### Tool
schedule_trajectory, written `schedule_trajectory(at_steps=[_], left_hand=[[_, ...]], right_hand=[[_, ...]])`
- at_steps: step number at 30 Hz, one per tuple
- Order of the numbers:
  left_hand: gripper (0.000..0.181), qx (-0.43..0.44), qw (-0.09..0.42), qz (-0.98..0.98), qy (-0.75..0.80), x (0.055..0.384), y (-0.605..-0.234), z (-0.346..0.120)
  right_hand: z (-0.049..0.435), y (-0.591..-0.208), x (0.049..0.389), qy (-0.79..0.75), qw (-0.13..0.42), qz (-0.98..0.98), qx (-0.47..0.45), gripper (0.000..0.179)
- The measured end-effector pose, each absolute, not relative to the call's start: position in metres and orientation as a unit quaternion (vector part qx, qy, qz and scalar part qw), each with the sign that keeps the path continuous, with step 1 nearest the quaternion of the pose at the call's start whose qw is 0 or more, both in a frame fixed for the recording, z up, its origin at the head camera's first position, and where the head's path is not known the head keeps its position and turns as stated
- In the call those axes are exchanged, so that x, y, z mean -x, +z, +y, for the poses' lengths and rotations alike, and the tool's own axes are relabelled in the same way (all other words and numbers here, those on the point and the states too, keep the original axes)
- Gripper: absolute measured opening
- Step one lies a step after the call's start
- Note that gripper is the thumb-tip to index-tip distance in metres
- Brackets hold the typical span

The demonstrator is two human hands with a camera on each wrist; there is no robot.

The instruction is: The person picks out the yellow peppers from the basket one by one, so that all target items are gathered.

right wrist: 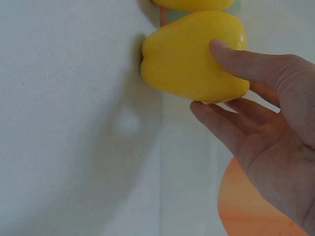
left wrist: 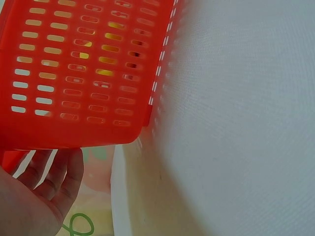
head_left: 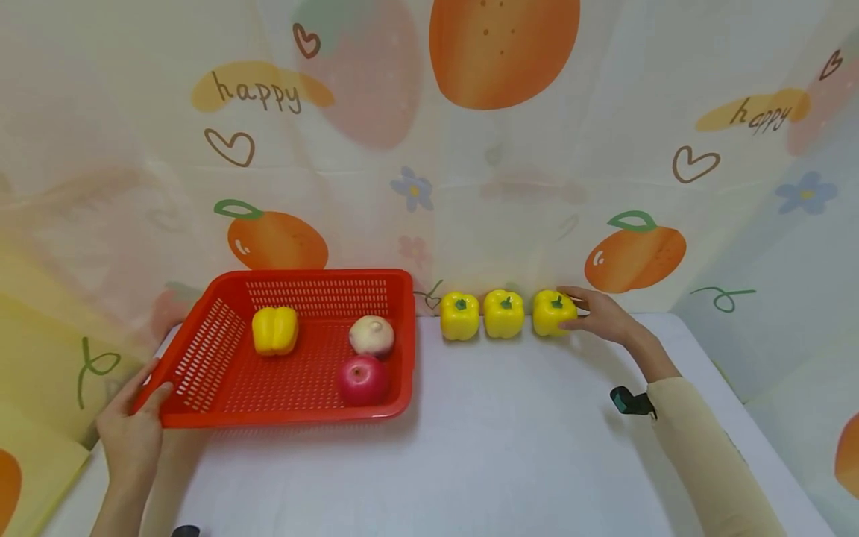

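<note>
My left hand (head_left: 134,436) grips the left end of a red plastic basket (head_left: 288,419), thumb over the rim and fingers on its outer side. Inside the basket lie a yellow bell pepper (head_left: 275,331), a pale round bulb (head_left: 371,335) and a pinkish-red apple (head_left: 363,380). Along the back of the table stand three more yellow bell peppers, stems up. My right hand (head_left: 600,317) holds the rightmost pepper (head_left: 552,313) between thumb and fingers. In the right wrist view, the thumb presses that pepper's (right wrist: 192,59) side while the fingers lie against the opposite side.
The middle pepper (head_left: 504,314) and the left pepper (head_left: 459,316) stand between the basket and my right hand. A white cloth covers the table (head_left: 470,447). Right behind it hangs a printed fruit curtain (head_left: 510,224).
</note>
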State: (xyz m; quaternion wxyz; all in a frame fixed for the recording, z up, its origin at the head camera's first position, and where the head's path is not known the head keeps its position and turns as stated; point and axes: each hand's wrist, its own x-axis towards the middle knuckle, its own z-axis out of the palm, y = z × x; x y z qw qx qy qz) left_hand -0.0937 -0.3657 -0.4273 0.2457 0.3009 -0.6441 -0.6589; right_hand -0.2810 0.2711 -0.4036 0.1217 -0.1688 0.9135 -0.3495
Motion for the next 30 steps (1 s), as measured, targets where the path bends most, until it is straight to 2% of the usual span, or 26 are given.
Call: schedule_trajectory(at_steps=[14,24,30], left_hand=[[0.045,-0.317,0.219,-0.662,-0.644,0.093,-0.426,-0.367],[0.046,-0.314,0.223,-0.661,-0.645,0.092,-0.426,-0.367],[0.046,-0.308,0.224,-0.648,-0.66,0.092,-0.426,-0.367]], right_hand=[[0.272,-0.382,0.278,-0.306,0.111,0.93,0.174,0.075],[0.248,-0.344,0.274,-0.277,0.054,0.935,0.214,0.062],[0.226,-0.33,0.271,-0.279,0.04,0.932,0.229,0.057]])
